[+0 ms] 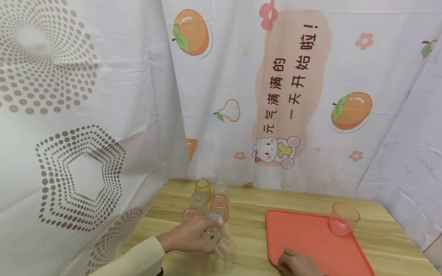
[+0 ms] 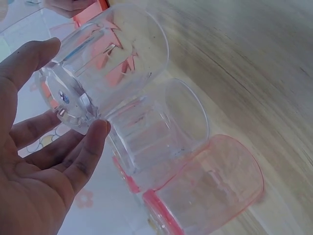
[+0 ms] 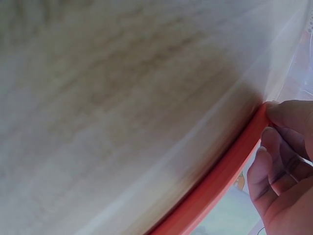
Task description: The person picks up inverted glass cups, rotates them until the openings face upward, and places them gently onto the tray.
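Note:
My left hand (image 1: 196, 235) grips a clear cup (image 2: 115, 54) near its base, thumb on one side and fingertips on the other. The cup is mouth down and tilted, in front of a group of cups. Beside it in the left wrist view are another clear cup (image 2: 156, 127) and a pink cup (image 2: 215, 186). At the near left corner of a red tray (image 1: 313, 241), my right hand (image 1: 302, 270) has its thumb and curled fingers at the rim, pinching it. A pink cup (image 1: 342, 221) stands mouth up on the tray's far right corner.
Several upturned cups stand close together on the wooden table (image 1: 246, 234), among them a yellow cup (image 1: 202, 187) and a pink-rimmed cup (image 1: 219, 204). A dotted curtain (image 1: 93, 182) hangs at the left, and a printed curtain (image 1: 227, 80) hangs behind the table.

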{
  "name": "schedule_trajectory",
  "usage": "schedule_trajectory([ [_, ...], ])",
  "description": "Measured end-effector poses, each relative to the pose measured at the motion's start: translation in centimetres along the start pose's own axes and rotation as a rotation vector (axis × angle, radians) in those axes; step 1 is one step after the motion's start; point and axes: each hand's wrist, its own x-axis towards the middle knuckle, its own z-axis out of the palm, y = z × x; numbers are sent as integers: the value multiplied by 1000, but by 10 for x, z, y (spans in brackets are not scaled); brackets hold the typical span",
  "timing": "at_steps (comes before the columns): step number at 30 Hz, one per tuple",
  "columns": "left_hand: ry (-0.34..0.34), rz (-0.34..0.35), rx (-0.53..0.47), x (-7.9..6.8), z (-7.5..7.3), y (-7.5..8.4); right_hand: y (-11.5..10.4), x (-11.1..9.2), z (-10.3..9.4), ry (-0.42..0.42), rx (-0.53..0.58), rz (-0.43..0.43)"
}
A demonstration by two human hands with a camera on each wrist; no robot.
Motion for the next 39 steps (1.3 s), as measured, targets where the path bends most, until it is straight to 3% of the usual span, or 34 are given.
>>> schedule_trajectory([
  [10,44,-15,-28,5,9,-2,0,1,-1,-31,-18,18],
  [26,86,-37,-62,13,24,4,-2,1,-1,-4,-30,6],
  [39,115,7,-126,22,29,11,0,0,-4,-3,15,-23],
])
